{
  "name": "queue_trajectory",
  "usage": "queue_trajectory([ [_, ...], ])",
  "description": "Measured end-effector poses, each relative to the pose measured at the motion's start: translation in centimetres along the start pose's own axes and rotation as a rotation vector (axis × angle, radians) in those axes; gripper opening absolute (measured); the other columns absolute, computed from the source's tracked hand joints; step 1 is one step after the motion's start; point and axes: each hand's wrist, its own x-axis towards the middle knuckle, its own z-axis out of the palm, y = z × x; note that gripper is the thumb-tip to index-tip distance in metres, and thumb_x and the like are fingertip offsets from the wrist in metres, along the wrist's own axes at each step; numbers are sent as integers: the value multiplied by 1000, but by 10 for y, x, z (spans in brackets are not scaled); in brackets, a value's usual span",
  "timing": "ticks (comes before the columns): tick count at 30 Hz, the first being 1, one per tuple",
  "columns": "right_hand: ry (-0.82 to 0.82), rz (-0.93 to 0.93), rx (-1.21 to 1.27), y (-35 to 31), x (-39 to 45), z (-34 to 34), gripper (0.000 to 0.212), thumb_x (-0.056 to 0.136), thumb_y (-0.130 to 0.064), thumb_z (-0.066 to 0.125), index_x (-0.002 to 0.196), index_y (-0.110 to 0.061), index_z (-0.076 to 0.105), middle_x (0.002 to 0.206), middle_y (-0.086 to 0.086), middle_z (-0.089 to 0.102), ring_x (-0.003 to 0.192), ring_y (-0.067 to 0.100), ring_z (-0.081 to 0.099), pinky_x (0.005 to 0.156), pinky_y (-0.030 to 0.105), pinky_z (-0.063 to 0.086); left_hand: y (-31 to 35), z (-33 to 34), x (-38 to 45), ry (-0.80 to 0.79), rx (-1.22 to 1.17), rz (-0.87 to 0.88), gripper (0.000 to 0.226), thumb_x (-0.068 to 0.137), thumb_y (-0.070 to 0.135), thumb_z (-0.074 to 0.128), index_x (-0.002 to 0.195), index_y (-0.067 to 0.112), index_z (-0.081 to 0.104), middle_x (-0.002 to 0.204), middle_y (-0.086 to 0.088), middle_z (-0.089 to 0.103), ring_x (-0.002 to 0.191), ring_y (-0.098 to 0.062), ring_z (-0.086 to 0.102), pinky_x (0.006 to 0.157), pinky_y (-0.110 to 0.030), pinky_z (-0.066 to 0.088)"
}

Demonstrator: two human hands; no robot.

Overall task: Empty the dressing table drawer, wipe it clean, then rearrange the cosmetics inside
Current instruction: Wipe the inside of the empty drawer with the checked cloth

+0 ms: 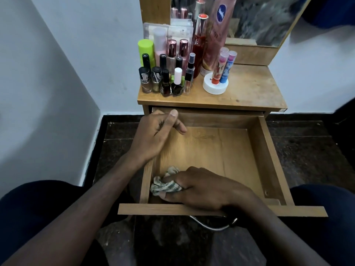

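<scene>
White walls (pixel 76 54), dark stone floor (pixel 307 150), mirror (pixel 259 20)

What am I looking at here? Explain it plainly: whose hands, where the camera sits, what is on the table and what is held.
No machine here: a person wears one wide-angle camera on the head, so you look down along both arms. The drawer of a wooden dressing table is pulled out, and nothing lies inside but the cloth. The right hand presses a crumpled striped cloth into the drawer's near left corner, held in a closed grip. The left hand rests at the drawer's far left wall, loosely curled and holding nothing. The cosmetics stand on the tabletop: nail polish bottles, a tall pink lotion bottle, and two lip balm sticks upright on a white jar.
</scene>
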Motion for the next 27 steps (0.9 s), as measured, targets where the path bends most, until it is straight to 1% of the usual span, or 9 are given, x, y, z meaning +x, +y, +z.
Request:
queue_trajectory([
  [3, -5, 98, -70, 20, -25, -24, 32, 102, -56, 48, 126, -40, 62, 117, -13, 70, 104, 12, 63, 93, 37, 50, 0, -3, 4, -23, 62, 2, 46, 114, 34, 44, 88, 28, 82, 86, 22, 76, 95, -4, 65, 82, -16, 43],
  [6, -4, 366, -236, 53, -65, -43, 33, 101, -49, 48, 111, -24, 67, 116, -1, 71, 105, 20, 65, 92, 37, 50, -4, -8, -1, 41, 31, -15, 46, 113, 35, 45, 89, 27, 82, 84, 21, 76, 91, -9, 65, 82, -22, 46],
  [9, 44, 552, -323, 64, -94, -38, 23, 100, -49, 49, 89, -30, 58, 116, 1, 69, 109, 22, 65, 91, 36, 51, -3, -7, -4, 51, -10, -36, 48, 114, 35, 44, 88, 24, 82, 84, 14, 78, 92, -16, 67, 86, -28, 49],
  [10, 40, 553, -358, 61, -93, -35, 24, 99, -50, 48, 86, -31, 54, 115, 2, 68, 109, 23, 64, 90, 36, 51, -2, -6, -3, 62, -31, -43, 49, 114, 34, 43, 87, 23, 82, 84, 12, 78, 92, -17, 68, 88, -29, 49],
  [15, 32, 349, -434, 38, -65, -37, 31, 101, -48, 45, 112, -25, 64, 106, 2, 64, 105, 24, 61, 95, 42, 49, -3, -6, 1, 183, -215, -40, 57, 115, 34, 34, 85, 14, 78, 86, 0, 79, 90, -25, 73, 93, -49, 54],
  [18, 67, 208, -241, 18, -36, -25, 29, 103, -44, 47, 120, -29, 65, 111, 1, 67, 106, 19, 60, 94, 45, 51, -4, -4, -1, 212, -315, -59, 59, 115, 29, 31, 84, 8, 75, 84, -8, 77, 86, -28, 72, 90, -47, 54],
  [21, 163, 108, 3, -3, 1, -1, 31, 103, -50, 50, 110, -25, 68, 104, -2, 74, 96, 18, 68, 90, 45, 55, -11, -8, -1, 292, -334, -74, 55, 116, 28, 33, 86, 9, 75, 88, -8, 77, 91, -30, 73, 95, -50, 53],
  [24, 274, 199, 464, -5, 8, 1, 29, 106, -42, 52, 107, -22, 73, 105, -2, 78, 98, 16, 74, 96, 44, 59, -21, -9, -7, 395, -276, -111, 40, 114, 29, 44, 96, 18, 78, 98, 0, 78, 101, -24, 71, 96, -47, 53],
  [27, 573, 278, 741, 13, -10, -17, 29, 103, -46, 56, 111, -22, 71, 110, 3, 78, 103, 23, 74, 95, 51, 59, -26, -8, -9, 474, -234, -197, 25, 111, 30, 53, 107, 20, 76, 109, 6, 76, 108, -13, 69, 96, -38, 55],
])
